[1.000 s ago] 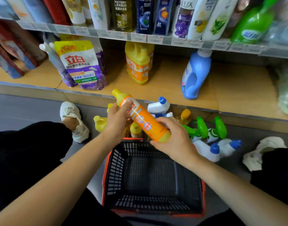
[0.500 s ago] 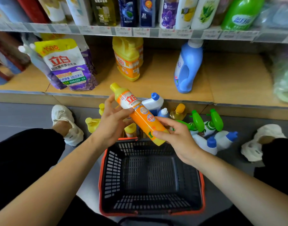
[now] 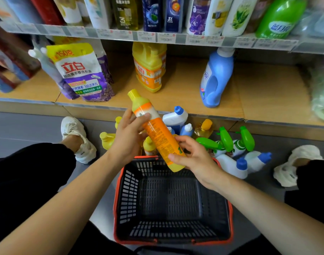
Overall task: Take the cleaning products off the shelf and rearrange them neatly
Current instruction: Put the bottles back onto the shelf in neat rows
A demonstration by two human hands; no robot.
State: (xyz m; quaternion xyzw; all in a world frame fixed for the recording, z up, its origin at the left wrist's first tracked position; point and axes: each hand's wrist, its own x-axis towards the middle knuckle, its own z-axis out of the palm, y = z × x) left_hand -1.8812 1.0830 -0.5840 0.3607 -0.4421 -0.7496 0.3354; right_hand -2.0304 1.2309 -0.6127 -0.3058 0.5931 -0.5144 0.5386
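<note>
Both hands hold one orange bottle with a yellow cap (image 3: 155, 129), tilted with its cap toward the shelf. My left hand (image 3: 129, 137) grips its upper part near the neck. My right hand (image 3: 192, 157) wraps the bottom end, just over the far rim of a black basket with a red rim (image 3: 119, 192). On the wooden lower shelf (image 3: 177, 96) stand a purple and white refill pouch (image 3: 82, 72), a yellow jug (image 3: 150, 67) and a blue detergent bottle (image 3: 216, 78).
Several bottles lie on the grey floor between basket and shelf: yellow ones (image 3: 107, 139), white ones with blue caps (image 3: 176, 117), green-topped sprayers (image 3: 229, 140). My white shoes (image 3: 78, 138) flank the pile. The upper shelf (image 3: 157, 36) carries a row of bottles.
The orange bottle has been rotated in my hands, so its back label now faces me, and it stands a little more upright. The view has tilted slightly upward toward the shelf.
</note>
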